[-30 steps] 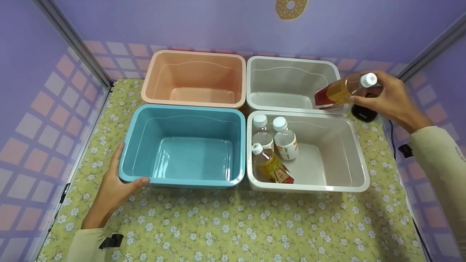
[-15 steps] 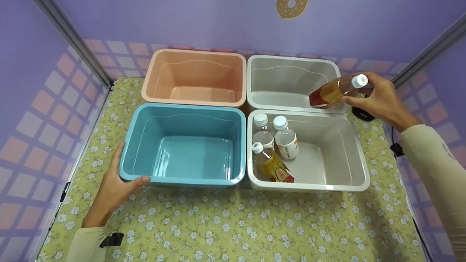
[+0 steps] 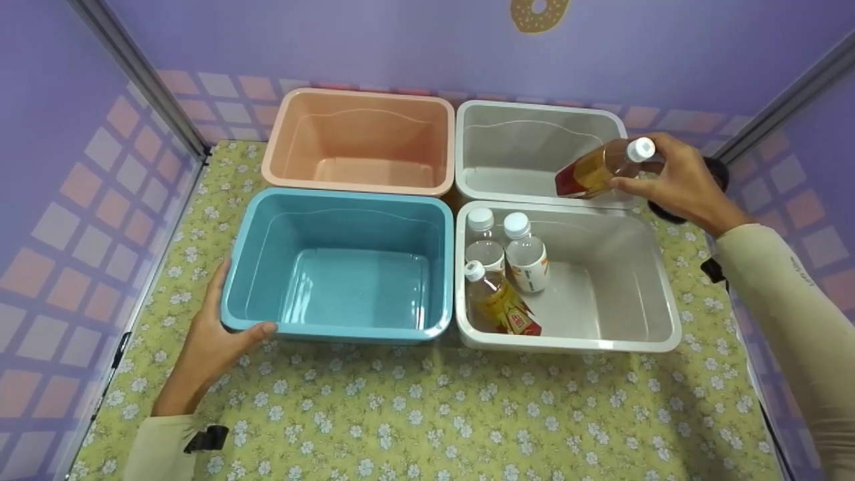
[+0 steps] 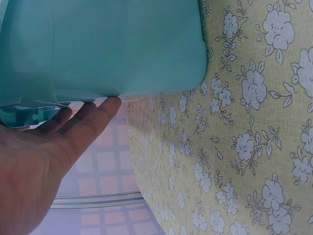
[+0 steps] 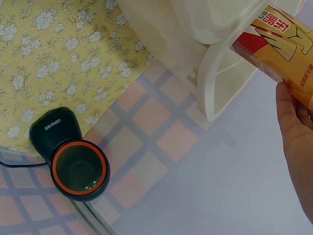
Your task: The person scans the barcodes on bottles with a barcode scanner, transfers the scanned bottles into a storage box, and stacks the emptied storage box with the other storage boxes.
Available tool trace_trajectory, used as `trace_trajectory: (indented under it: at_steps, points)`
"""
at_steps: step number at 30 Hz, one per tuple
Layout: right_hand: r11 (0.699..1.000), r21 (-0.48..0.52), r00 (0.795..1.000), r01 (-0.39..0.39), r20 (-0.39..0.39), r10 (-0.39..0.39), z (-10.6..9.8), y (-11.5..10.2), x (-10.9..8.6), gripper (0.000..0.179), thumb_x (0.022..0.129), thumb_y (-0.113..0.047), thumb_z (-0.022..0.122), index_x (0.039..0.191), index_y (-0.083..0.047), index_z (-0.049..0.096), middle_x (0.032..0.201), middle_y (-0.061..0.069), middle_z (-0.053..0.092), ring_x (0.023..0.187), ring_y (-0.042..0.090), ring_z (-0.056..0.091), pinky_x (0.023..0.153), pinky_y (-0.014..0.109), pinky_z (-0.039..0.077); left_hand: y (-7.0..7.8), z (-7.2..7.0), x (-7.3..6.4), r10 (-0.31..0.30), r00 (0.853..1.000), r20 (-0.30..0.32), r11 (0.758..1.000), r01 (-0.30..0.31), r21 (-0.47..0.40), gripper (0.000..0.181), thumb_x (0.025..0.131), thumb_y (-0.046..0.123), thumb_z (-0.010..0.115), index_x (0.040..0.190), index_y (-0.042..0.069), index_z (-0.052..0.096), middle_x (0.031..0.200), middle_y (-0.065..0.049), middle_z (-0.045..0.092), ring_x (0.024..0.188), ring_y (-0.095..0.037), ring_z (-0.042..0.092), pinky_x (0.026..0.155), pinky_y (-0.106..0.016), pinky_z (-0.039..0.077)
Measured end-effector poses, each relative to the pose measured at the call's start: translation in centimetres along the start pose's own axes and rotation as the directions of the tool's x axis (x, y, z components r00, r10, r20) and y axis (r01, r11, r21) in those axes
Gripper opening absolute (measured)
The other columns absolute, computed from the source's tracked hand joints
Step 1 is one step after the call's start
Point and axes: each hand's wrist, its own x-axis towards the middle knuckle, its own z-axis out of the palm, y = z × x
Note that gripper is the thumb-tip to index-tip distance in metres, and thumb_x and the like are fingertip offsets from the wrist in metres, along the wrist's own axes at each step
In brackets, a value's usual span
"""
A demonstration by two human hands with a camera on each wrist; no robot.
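In the head view, my right hand grips a drink bottle with a white cap and a red-and-yellow label. The bottle leans, base down and left, over the right end of the back grey bin. In the right wrist view, the fingers hold the bottle by its side near the bin wall. My left hand rests at the front left corner of the blue bin, thumb on the front rim. The left wrist view has its straight fingers lying along the bin's outer wall.
The front grey bin has two white-labelled bottles standing and a yellow-labelled bottle leaning at its left end. An orange bin stands at the back left. A black device with an orange ring lies behind the right arm.
My right hand has carried the bottle a little to the left, over the back grey bin. The left hand stays at the blue bin's corner.
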Motion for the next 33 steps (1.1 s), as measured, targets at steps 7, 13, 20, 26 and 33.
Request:
trace_trajectory:
  at_steps: [7, 13, 20, 26, 33]
  points:
    - [1.0, -0.011, 1.0, 0.001, 0.018, -0.001, 0.3, 0.1, 0.5, 0.069, 0.092, -0.019, 0.092, 0.148, 0.004, 0.059, 0.137, 0.019, 0.065, 0.111, 0.006, 0.066, 0.096, 0.011, 0.053, -0.1, 0.0, 0.0, 0.012, 1.0, -0.005, 1.0, -0.012, 0.02, 0.125, 0.093, 0.023, 0.09, 0.179, 0.038, -0.001, 0.174, -0.035, 0.026, 0.145, -0.059, 0.047, 0.092, -0.025, 0.056]
    - [1.0, -0.026, 0.999, 0.012, 0.045, -0.011, 0.7, 0.2, 1.0, 0.069, 0.093, -0.02, 0.092, 0.148, 0.005, 0.059, 0.138, 0.021, 0.065, 0.12, 0.029, 0.069, 0.092, 0.009, 0.051, 0.0, -0.1, -0.1, 0.005, 1.0, -0.002, 1.0, -0.005, 0.013, 0.127, 0.093, 0.023, 0.09, 0.178, 0.039, -0.002, 0.174, -0.035, 0.025, 0.146, -0.06, 0.046, 0.094, -0.025, 0.055]
    - [1.0, -0.02, 0.997, 0.014, 0.08, -0.013, 1.5, 0.2, 1.7, 0.065, 0.093, -0.02, 0.092, 0.144, 0.006, 0.06, 0.136, 0.021, 0.066, 0.123, 0.045, 0.069, 0.09, 0.01, 0.054, -0.1, -0.2, -0.3, 0.008, 1.0, -0.007, 1.0, -0.008, -0.006, 0.126, 0.093, 0.02, 0.09, 0.178, 0.04, -0.001, 0.174, -0.035, 0.026, 0.145, -0.059, 0.047, 0.09, -0.017, 0.053]
    - [0.997, -0.06, 0.995, 0.045, 0.088, -0.04, 2.1, 0.5, 2.3, 0.06, 0.093, -0.017, 0.092, 0.139, 0.006, 0.063, 0.128, 0.021, 0.069, 0.106, 0.018, 0.07, 0.083, 0.009, 0.05, -0.2, -0.2, -0.5, 0.007, 1.0, -0.011, 1.0, -0.007, -0.015, 0.127, 0.093, 0.019, 0.09, 0.178, 0.039, -0.001, 0.174, -0.035, 0.025, 0.144, -0.059, 0.047, 0.09, -0.015, 0.053]
    - [0.997, -0.061, 0.995, 0.053, 0.084, -0.048, 2.7, 1.0, 2.4, 0.058, 0.091, -0.012, 0.092, 0.136, 0.008, 0.063, 0.125, 0.022, 0.071, 0.098, 0.006, 0.066, 0.08, 0.008, 0.05, -0.2, -0.1, -0.3, 0.006, 1.0, -0.011, 1.0, -0.006, 0.009, 0.127, 0.092, 0.018, 0.091, 0.178, 0.038, -0.001, 0.176, -0.033, 0.023, 0.146, -0.058, 0.046, 0.096, -0.025, 0.055]
